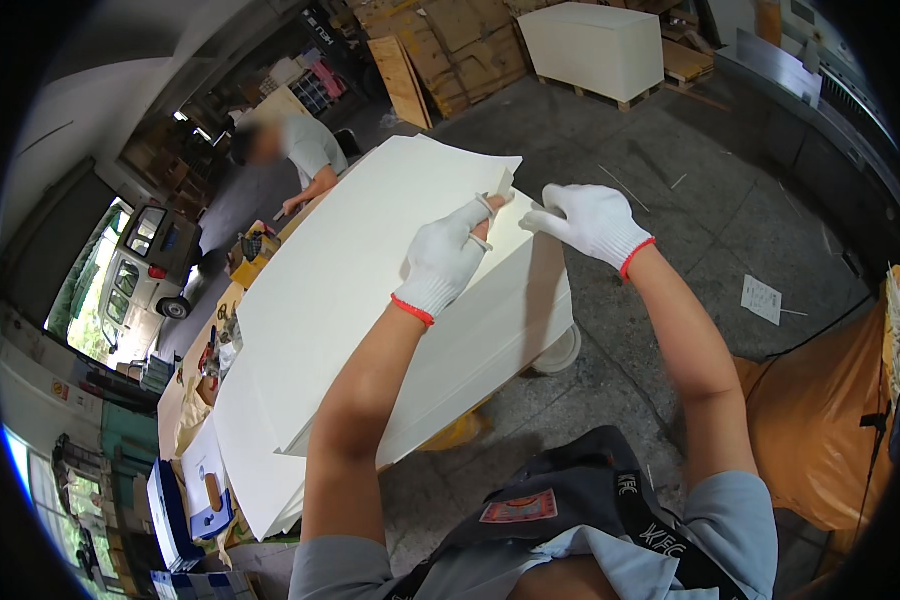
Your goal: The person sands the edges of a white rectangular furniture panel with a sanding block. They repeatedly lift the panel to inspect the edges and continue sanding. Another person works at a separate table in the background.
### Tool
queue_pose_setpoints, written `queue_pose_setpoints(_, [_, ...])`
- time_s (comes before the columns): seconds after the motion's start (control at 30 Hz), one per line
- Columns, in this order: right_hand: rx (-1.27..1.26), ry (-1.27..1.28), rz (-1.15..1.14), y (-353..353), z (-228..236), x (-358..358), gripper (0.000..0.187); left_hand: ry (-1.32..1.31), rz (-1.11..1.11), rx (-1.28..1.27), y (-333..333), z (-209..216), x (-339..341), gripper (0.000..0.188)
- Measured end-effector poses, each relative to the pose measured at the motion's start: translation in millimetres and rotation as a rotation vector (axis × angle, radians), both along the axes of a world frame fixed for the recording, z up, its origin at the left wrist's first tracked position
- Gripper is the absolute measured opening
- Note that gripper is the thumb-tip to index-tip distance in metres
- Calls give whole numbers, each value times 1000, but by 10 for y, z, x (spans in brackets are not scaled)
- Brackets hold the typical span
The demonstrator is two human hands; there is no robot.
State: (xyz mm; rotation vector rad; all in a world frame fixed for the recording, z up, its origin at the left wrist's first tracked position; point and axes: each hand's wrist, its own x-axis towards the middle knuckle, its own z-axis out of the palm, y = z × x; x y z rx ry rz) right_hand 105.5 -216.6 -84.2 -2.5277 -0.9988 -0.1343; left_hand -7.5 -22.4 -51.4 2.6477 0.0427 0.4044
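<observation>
Head view, sole camera: large white stack (350,270) lies in front of the person on a counter (175,405), whose bare edge shows left of the stack. Left hand (445,255), white glove with red cuff, bare fingertips, reaches over the stack and pinches the raised edge of the upper sheets (504,184) at its far right corner. Right hand (592,222), gloved alike, is just beside that corner, fingers loosely curled; cannot tell if they grip anything. Progress, by judgement: handling looks partway. One corner is up; the broad face of the stack lies flat, and its near left end is unevenly layered, so not everything is flush. Sheets handled or left: cannot count. Left of the stack, a blue-and-white folder (208,480); beyond its far left side, a co-worker (310,150) leans in. Well beyond the stack, a second white block (590,50) stands squared on a pallet (625,102).
</observation>
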Motion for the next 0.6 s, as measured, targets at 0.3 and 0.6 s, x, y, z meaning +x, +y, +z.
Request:
queue_pose_setpoints(0.3, [498, 143, 53, 216, -4, -2, 39, -21, -16, 26, -20, -32, 14, 29])
queue_pose_setpoints(0.6, [740, 516, -91, 312, -91, -35, 48, 178, 60, -24, -147, 196, -60, 43])
